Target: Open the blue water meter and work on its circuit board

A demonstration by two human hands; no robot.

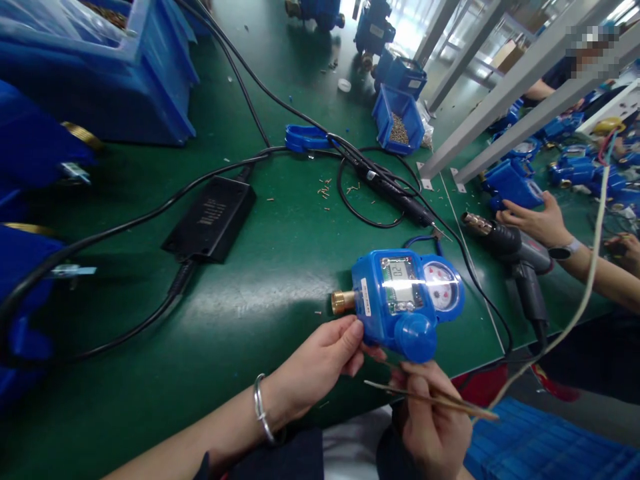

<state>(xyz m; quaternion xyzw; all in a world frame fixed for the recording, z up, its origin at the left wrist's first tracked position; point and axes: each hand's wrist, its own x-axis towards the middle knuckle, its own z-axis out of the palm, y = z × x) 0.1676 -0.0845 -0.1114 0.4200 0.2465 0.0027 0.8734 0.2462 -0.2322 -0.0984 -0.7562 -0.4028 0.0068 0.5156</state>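
Note:
A blue water meter [374,287] with a small display, a round dial and a brass threaded end stands near the table's front edge. My left hand [327,353] grips its near lower corner, thumb on the side, other fingers partly hidden beneath. Close in front of the meter's round blue cap [416,335], my right hand [434,417] is closed around a pair of tweezers [470,407]. One tweezer tip points left, below the meter; the other is partly hidden by fingers. Behind the meter lies a black electric screwdriver [400,197] on its cable.
A black power adapter [210,217] and cables cross the green table [270,267]. Loose screws [325,189] lie near a blue screw bin [385,120]. A large blue bin [150,87] stands left. Right, beyond metal posts [480,113], a co-worker's hand [543,219] touches another meter beside a heat gun [515,250].

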